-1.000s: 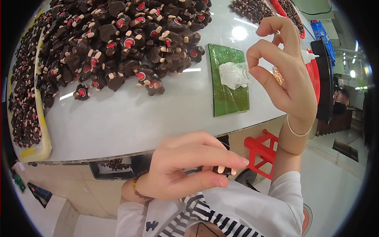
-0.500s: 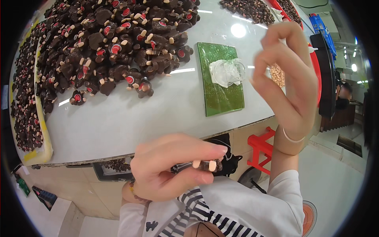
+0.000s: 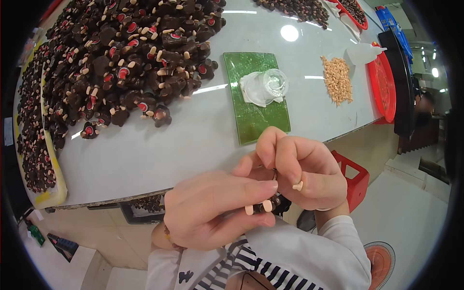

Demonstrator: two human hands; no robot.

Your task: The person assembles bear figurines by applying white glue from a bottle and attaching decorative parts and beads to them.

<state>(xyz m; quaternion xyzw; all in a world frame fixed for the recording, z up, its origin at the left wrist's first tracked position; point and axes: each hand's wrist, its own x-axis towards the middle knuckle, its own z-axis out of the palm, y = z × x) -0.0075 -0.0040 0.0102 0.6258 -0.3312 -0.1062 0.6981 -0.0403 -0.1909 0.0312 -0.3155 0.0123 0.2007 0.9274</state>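
In front of my chest, my left hand (image 3: 208, 205) is closed on a small dark brown figurine (image 3: 258, 208) with beige nubs at its lower side; fingers hide much of it. Close against it, my right hand (image 3: 314, 169) pinches a tiny beige piece (image 3: 297, 185) between thumb and finger. Beyond the hands lies a green board (image 3: 263, 121) on the white table. On the board, a clear plastic cup (image 3: 274, 86) rests on its side in a white, paste-like patch. A spread of small beige pieces (image 3: 337, 81) lies to the right of the board.
A large heap of brown figurines with red and beige parts (image 3: 140, 63) covers the table's left. A white nozzle bottle (image 3: 361, 53) and a red tray (image 3: 384, 89) are at the right. Dark pieces (image 3: 299, 9) lie far back. A red stool (image 3: 355, 183) stands below.
My right hand has come down and left from beside the board to meet my left hand, and now shows a beige piece. My left hand keeps the figurine, slightly shifted.
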